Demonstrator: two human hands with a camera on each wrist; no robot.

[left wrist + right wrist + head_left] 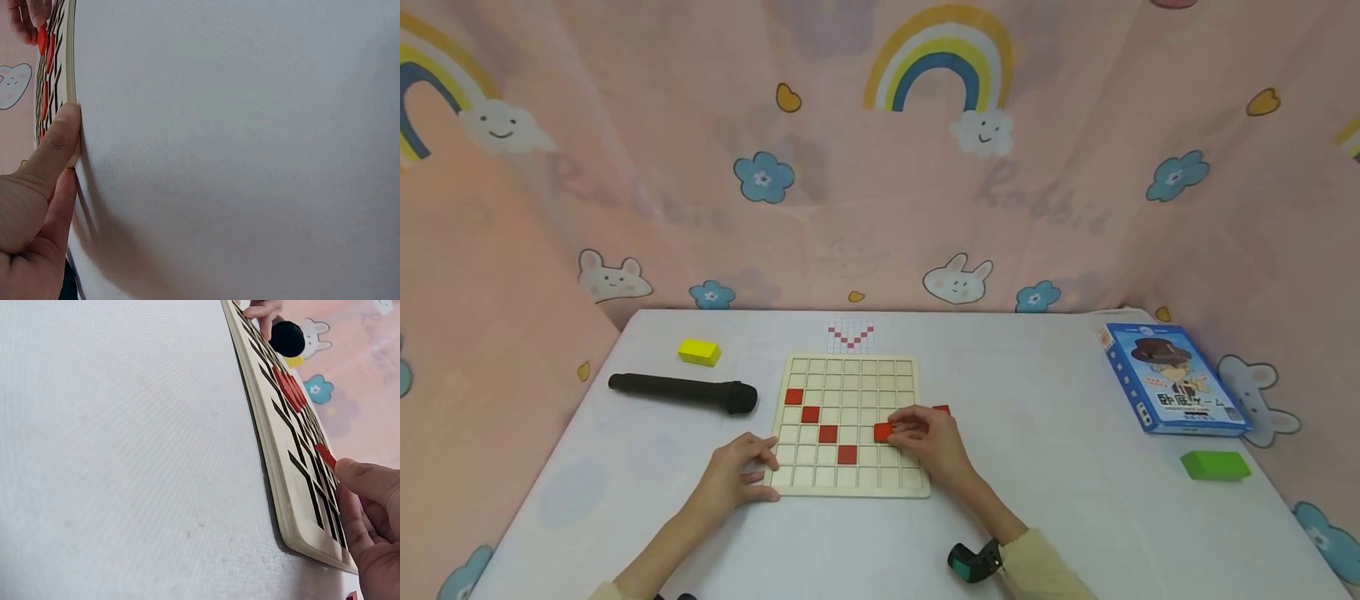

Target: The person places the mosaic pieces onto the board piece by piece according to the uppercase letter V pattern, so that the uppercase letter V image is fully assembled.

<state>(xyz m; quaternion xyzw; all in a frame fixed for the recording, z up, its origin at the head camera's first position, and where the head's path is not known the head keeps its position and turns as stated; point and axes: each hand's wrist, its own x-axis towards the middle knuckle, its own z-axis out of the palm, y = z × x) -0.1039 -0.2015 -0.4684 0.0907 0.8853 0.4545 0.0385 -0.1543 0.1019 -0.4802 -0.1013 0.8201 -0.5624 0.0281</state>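
A cream wooden grid board lies on the white table, with several red square tiles set in its cells on a diagonal from upper left to lower middle. My right hand pinches one red tile between thumb and fingers, low over the right part of the grid; the right wrist view shows this tile tilted. At the board's near left corner, my left hand grips the edge, its thumb on the rim. Another red tile shows partly behind my right hand.
A small pattern sheet with a red V sits behind the board. To the left are a black microphone and a yellow block. A blue game box and green block stand at the right.
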